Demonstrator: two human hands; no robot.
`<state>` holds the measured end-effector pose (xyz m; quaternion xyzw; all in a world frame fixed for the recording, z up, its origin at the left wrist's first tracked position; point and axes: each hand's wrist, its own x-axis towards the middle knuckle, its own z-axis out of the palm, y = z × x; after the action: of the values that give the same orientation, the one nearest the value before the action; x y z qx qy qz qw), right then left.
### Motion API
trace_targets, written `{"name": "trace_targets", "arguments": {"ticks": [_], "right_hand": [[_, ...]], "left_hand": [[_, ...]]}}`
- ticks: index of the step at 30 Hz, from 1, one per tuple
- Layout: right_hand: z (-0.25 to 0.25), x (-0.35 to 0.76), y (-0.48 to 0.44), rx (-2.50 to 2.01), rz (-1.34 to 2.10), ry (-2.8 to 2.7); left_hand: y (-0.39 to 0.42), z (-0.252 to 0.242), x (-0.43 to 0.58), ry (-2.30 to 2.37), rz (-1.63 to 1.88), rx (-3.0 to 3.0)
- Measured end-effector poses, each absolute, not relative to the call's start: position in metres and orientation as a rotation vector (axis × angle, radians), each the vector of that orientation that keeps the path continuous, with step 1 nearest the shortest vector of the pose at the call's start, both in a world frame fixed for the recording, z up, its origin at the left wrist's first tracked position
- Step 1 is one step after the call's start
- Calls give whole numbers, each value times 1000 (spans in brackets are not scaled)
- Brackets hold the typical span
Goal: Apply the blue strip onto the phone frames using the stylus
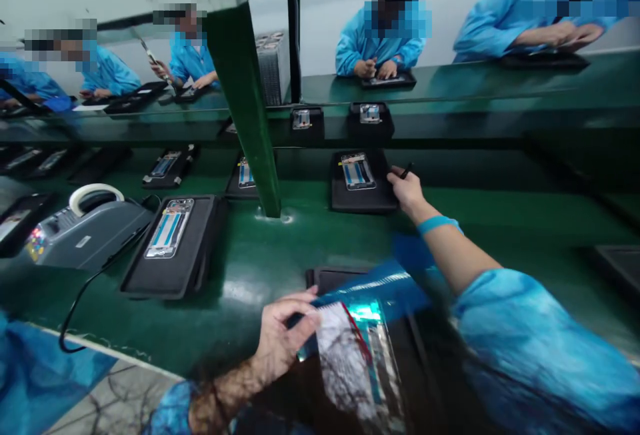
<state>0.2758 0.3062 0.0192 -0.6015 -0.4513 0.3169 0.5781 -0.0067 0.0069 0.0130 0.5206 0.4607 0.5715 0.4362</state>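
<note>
My left hand (pixel 286 330) is closed in a pinch at the corner of a translucent blue film sheet (pixel 400 282). Beside those fingers, a white sheet with a red edge (pixel 343 362) hangs over shiny strips (pixel 387 362); how they join is unclear. Below and behind the film lies a dark tray (pixel 340 280), partly covered. My right hand (pixel 407 190) reaches forward with a thin black tool (pixel 408 170) between its fingers. Its fingertips meet the right edge of a black foam tray (pixel 345 200), which carries a phone frame (pixel 358 171) with blue strips.
Another phone frame (pixel 170 228) rests on stacked black trays (pixel 150 282) at left. Near it stands a grey tape dispenser (pixel 95 228) with a cable. A green post (pixel 255 108) rises mid-bench. Several co-workers in blue sleeves (pixel 350 42) sit across the line.
</note>
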Motion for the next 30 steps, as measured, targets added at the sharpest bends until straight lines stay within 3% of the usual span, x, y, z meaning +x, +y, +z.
{"name": "trace_targets", "arguments": {"ticks": [5,15,30], "right_hand": [[36,305,265,-1503,616,-893],[79,291,10,-1238,888,-1406],[55,276,-8,-1270,1051,-1622]], "left_hand": [[-9,16,2,764,1119,1733],[23,18,25,590,983,2116],[26,16,24,580,930,2224]]}}
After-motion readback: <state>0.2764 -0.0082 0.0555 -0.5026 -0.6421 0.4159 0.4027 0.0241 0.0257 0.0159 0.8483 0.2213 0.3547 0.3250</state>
